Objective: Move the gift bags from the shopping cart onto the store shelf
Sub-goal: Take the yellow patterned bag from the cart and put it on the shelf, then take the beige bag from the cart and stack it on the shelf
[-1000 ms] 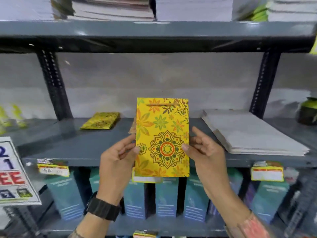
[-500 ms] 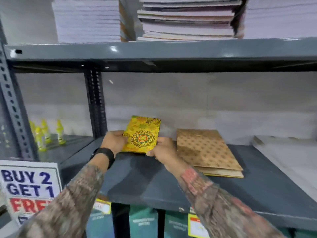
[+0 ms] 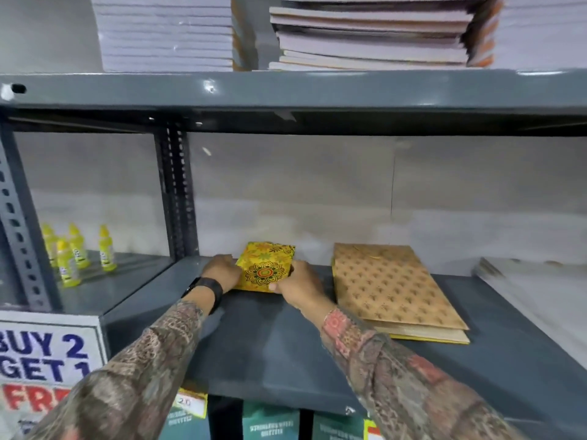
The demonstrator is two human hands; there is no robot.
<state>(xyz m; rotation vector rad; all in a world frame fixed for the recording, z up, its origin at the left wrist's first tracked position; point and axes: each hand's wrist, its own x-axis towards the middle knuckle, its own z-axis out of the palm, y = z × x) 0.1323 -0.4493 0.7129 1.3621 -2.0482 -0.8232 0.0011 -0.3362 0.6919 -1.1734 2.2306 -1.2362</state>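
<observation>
Two patterned sleeves reach in from the near edge over the grey shelf, past a "BUY 2 GET 1" sign at near left. Farther in, the left hand, with a black watch on its wrist, and the right hand close on opposite sides of a yellow floral gift bag, which lies flat at the far part of the shelf, near the back wall. Just right of it lie flat brown dotted gift bags, stacked. Far left, beyond an upright post, stand small yellow bottles. Above, on the upper shelf, sit stacks of notebooks.
</observation>
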